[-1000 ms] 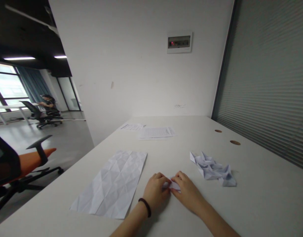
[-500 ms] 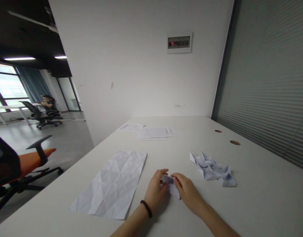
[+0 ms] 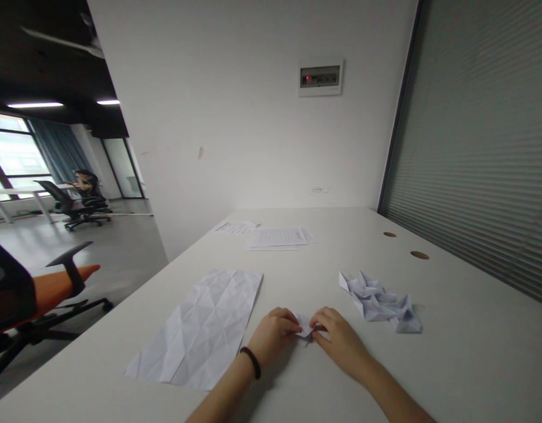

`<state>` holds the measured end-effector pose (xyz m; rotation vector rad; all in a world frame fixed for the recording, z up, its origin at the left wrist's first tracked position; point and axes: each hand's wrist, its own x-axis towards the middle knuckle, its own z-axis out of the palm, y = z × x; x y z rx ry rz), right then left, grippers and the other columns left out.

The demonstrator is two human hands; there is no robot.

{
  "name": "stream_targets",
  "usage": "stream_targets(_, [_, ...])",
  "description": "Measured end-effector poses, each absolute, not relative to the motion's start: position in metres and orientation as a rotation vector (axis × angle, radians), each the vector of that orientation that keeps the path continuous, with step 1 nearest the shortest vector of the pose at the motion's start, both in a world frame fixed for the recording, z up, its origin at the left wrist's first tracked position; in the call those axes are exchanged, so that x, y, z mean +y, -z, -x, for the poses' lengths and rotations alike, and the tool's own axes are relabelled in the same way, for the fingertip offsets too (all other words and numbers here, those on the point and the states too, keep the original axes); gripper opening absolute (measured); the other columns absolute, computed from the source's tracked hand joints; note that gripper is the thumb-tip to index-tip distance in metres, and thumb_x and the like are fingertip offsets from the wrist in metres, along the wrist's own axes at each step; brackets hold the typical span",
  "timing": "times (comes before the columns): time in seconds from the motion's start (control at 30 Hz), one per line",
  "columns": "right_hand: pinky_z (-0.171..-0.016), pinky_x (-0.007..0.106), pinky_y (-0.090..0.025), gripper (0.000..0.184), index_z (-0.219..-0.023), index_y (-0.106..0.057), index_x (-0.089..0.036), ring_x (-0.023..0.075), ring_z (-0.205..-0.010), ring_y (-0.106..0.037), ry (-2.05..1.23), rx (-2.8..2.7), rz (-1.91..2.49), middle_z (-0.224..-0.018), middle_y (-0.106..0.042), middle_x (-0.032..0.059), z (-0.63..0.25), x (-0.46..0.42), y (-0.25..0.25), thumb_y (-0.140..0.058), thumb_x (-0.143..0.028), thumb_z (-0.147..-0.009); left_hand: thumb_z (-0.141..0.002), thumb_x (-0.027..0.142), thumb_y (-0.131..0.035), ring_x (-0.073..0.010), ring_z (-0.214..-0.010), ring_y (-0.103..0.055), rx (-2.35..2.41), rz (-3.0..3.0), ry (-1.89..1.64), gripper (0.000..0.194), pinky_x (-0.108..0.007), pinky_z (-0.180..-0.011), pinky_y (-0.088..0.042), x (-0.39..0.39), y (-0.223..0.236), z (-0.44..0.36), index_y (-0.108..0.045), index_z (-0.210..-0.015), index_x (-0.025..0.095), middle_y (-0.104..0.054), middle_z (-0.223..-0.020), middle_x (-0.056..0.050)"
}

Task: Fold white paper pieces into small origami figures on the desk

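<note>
Between my left hand [image 3: 273,338] and my right hand [image 3: 339,338] is a small folded piece of white paper [image 3: 305,326]. Fingers of both hands pinch it from either side, just above the white table [image 3: 451,358], and they hide much of it. To the left of my left hand lies a large, flat sheet of white paper [image 3: 198,329] marked with many crease lines. My left wrist wears a black band [image 3: 251,362]. Right of my right hand sits a crumpled, partly folded paper form [image 3: 379,305].
Printed papers [image 3: 275,238] lie at the far end of the table, and two round holes [image 3: 420,255] mark its right side. An orange-seated office chair [image 3: 54,282] stands beyond the left edge. A seated person [image 3: 83,187] is far back at left.
The small paper has gone from tilted up between my hands to lying lower and flatter. My hands have closed in on it from both sides.
</note>
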<state>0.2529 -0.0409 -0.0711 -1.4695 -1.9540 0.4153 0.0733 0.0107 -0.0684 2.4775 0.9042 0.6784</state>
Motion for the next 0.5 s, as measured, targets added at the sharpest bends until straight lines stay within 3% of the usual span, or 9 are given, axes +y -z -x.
stream_targets(0.13, [-0.081, 0.026, -0.039, 0.017, -0.081, -0.062, -0.022, 0.0155, -0.090, -0.049, -0.428, -2.042, 1.408, -0.089, -0.055, 0.0019, -0.252, -0.043, 0.067, -0.053, -0.011, -0.072, -0.072, 0.020, -0.060, -0.0150, -0.083, -0.055, 0.911, -2.517, -0.516, 0.016, -0.022, -0.076, -0.041, 0.008, 0.061, -0.068, -0.068, -0.085, 0.024, -0.062, -0.092, -0.001])
stream_targets(0.3, [-0.076, 0.024, -0.038, 0.007, -0.076, -0.062, -0.021, 0.0150, -0.086, -0.050, -0.399, -2.056, 1.426, -0.085, -0.056, 0.0009, -0.252, -0.042, 0.067, -0.056, -0.019, -0.075, -0.078, 0.024, -0.053, -0.0134, -0.073, -0.055, 0.971, -2.559, -0.510, 0.016, -0.020, -0.067, -0.040, 0.002, 0.055, -0.069, -0.069, -0.082, 0.023, -0.060, -0.083, -0.002])
stream_targets(0.5, [-0.070, 0.024, -0.038, 0.016, -0.072, -0.060, -0.019, 0.0141, -0.080, -0.051, -0.401, -2.012, 1.468, -0.079, -0.057, 0.0012, -0.252, -0.041, 0.068, -0.048, -0.025, -0.081, -0.078, 0.023, -0.051, -0.0133, -0.066, -0.055, 1.094, -2.439, -0.599, 0.017, -0.021, -0.062, -0.039, 0.008, 0.062, -0.074, -0.068, -0.079, 0.020, -0.063, -0.072, -0.002])
